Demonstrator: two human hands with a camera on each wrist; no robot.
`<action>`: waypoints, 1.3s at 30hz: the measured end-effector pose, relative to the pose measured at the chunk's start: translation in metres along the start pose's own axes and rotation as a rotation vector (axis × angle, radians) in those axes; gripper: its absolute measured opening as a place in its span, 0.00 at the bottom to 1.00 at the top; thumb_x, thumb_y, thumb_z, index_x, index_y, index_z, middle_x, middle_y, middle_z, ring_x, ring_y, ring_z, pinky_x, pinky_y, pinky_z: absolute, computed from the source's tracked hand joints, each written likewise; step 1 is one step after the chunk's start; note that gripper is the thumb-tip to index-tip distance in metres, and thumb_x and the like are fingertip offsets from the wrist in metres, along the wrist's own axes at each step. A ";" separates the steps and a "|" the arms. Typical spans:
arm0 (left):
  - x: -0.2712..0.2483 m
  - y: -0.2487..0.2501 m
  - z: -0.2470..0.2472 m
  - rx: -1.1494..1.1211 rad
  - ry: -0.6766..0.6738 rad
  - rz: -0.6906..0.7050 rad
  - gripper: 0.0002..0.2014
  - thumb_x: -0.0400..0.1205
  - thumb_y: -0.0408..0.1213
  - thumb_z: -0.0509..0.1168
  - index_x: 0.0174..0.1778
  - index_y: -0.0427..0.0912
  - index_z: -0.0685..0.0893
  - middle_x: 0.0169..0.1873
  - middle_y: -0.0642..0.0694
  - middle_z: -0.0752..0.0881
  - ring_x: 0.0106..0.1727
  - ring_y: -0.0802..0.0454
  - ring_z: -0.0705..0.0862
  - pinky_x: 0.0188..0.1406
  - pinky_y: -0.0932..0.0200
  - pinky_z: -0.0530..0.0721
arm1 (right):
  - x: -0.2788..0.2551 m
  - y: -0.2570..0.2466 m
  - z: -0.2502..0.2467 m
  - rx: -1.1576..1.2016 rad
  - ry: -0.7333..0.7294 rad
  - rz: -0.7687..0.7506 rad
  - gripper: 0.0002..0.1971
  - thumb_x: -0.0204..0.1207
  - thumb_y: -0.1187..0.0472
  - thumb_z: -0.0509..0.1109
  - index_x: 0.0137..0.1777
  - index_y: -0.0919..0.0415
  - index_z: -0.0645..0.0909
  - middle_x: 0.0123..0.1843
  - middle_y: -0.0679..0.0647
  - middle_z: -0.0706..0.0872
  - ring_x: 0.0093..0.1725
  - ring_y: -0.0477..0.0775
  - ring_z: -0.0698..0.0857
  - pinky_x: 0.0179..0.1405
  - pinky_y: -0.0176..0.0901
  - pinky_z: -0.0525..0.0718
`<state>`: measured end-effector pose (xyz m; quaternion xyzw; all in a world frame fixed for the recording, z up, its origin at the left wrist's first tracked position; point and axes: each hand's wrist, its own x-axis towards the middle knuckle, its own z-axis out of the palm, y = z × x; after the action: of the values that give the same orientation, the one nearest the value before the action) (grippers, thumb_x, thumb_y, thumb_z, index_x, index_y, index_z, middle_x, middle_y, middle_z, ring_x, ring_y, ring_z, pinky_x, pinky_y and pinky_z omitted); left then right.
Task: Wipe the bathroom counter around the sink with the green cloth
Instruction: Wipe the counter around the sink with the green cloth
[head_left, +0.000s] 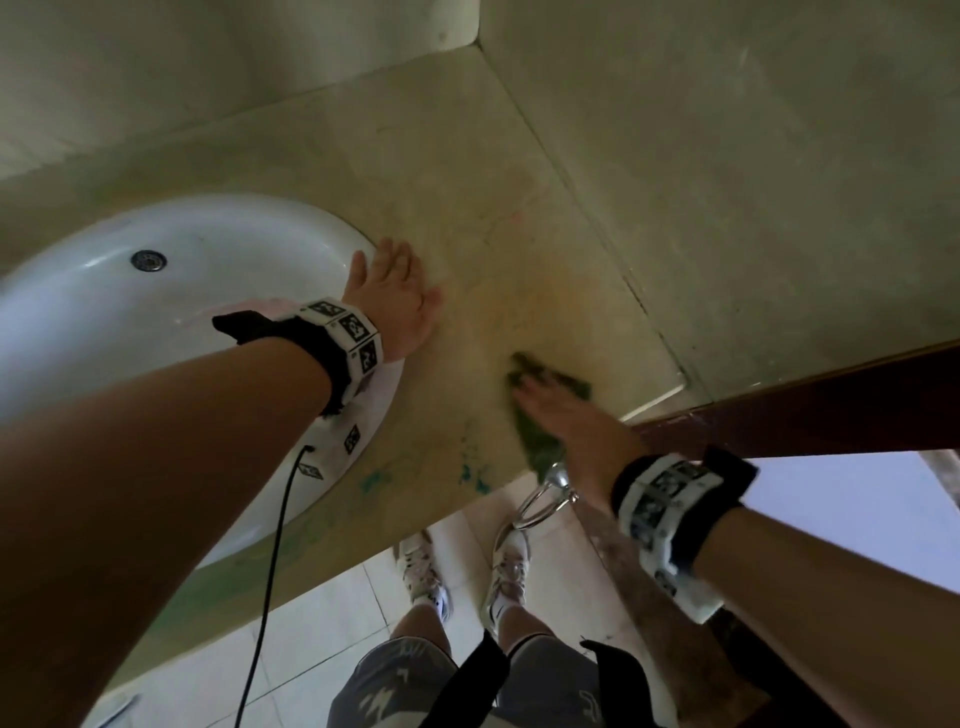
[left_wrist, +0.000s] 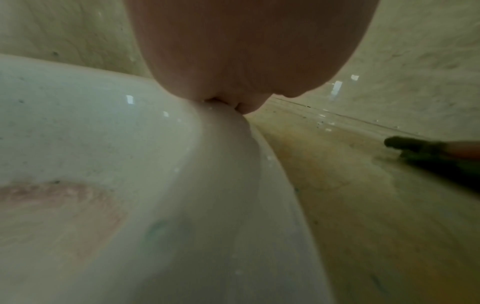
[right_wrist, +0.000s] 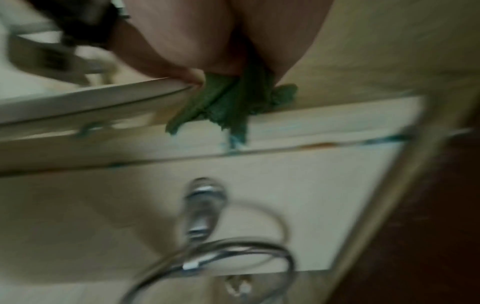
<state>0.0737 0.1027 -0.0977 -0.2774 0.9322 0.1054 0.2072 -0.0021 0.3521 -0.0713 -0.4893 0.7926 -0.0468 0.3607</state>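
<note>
The green cloth (head_left: 548, 382) lies crumpled on the beige counter (head_left: 467, 208), close to its front edge and right of the white sink (head_left: 104, 301). My right hand (head_left: 566, 421) lies flat on the cloth with straight fingers, pressing it down; the image is blurred there. In the right wrist view the cloth (right_wrist: 228, 107) sticks out from under the palm (right_wrist: 207, 37) at the counter's edge. My left hand (head_left: 395, 296) rests flat and open on the sink's right rim and the counter beside it. The left wrist view shows the cloth (left_wrist: 441, 160) far right.
Blue-green stains (head_left: 475, 475) mark the counter near the front edge. A chrome towel ring (head_left: 540, 499) hangs below the edge. Tiled walls (head_left: 753, 182) close the back and right. A dark wooden frame (head_left: 805, 410) runs at the right. The drain (head_left: 148, 260) sits in the basin.
</note>
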 end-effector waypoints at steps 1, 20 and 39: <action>-0.001 0.000 0.000 0.002 0.003 -0.002 0.32 0.87 0.52 0.37 0.84 0.34 0.49 0.85 0.39 0.48 0.85 0.43 0.41 0.82 0.40 0.41 | 0.000 0.011 -0.008 0.020 0.047 0.079 0.48 0.72 0.82 0.61 0.84 0.47 0.43 0.80 0.35 0.38 0.83 0.46 0.40 0.83 0.47 0.55; -0.100 0.138 0.042 -0.180 0.103 0.043 0.31 0.85 0.36 0.54 0.83 0.32 0.51 0.84 0.37 0.45 0.85 0.38 0.45 0.83 0.45 0.49 | 0.008 0.027 -0.014 -0.063 0.199 0.142 0.33 0.81 0.68 0.53 0.84 0.61 0.46 0.86 0.55 0.47 0.85 0.53 0.49 0.84 0.47 0.55; -0.109 0.139 0.084 -0.217 0.155 -0.016 0.31 0.85 0.41 0.54 0.83 0.34 0.55 0.84 0.41 0.51 0.85 0.43 0.46 0.82 0.48 0.45 | 0.044 0.037 0.006 -0.497 0.047 0.099 0.42 0.82 0.44 0.53 0.83 0.65 0.33 0.84 0.65 0.35 0.84 0.66 0.37 0.84 0.54 0.40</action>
<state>0.1062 0.2954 -0.1133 -0.3131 0.9262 0.1823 0.1043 -0.0376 0.3372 -0.1149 -0.5224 0.8109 0.1559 0.2126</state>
